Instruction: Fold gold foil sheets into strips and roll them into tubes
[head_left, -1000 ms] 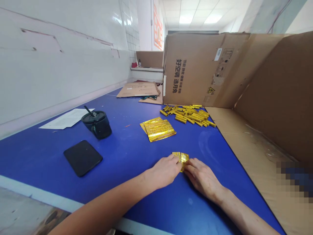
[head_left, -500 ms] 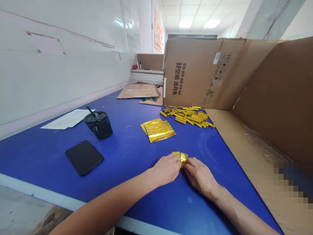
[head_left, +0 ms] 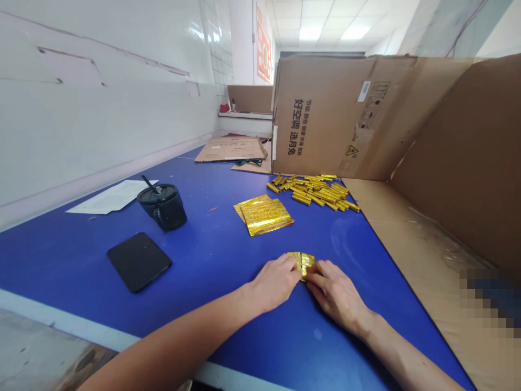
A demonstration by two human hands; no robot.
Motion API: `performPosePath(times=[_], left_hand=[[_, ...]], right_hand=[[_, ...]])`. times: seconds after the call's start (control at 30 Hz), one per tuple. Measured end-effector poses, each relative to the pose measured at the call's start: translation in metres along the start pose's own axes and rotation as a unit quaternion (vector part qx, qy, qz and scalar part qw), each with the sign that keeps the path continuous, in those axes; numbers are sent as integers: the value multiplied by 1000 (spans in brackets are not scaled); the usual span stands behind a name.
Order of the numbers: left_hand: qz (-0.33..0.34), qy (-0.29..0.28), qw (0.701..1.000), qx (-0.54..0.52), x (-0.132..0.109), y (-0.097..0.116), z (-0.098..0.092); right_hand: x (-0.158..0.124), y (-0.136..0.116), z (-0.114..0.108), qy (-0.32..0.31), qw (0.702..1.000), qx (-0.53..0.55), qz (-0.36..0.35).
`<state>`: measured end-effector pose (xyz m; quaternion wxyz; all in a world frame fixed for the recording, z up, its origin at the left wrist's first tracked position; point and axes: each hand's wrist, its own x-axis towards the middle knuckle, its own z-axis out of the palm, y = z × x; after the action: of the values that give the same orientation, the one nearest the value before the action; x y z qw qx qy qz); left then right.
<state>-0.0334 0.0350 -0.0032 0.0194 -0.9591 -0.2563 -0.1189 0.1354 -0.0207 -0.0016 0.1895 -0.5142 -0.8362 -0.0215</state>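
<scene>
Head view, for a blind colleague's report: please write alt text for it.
A left hand and right hand pinch a small folded piece of gold foil on a blue table. Beyond lie flat gold foil packets and a heap of gold foil sticks by a cardboard carton, with a black mug and black phone to the left.

The view looks forward and down from the person's head, facing along the length of the blue table [head_left: 203,260]. The left hand [head_left: 274,283] and right hand [head_left: 334,297] are close by at bottom centre, with a white tiled wall [head_left: 101,119] along the left and upright cardboard [head_left: 321,114] farther off at right.
</scene>
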Motion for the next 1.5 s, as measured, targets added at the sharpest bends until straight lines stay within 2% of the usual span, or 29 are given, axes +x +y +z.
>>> performPosePath(times=[0.27,0.57,1.03,1.5], left_hand=[[-32,7,996,-84,2,-4,3],[-97,-16,983,-156,6,-10,5],[-130,-45,984,-114,6,-7,0],[-160,-68,983,-55,11,0,-3]], right_hand=[[0,2,4,8,1000,8,-4],[6,9,3,-5,992,111,64],[13,16,1,-91,977,126,143],[17,8,-2,-78,982,78,156]])
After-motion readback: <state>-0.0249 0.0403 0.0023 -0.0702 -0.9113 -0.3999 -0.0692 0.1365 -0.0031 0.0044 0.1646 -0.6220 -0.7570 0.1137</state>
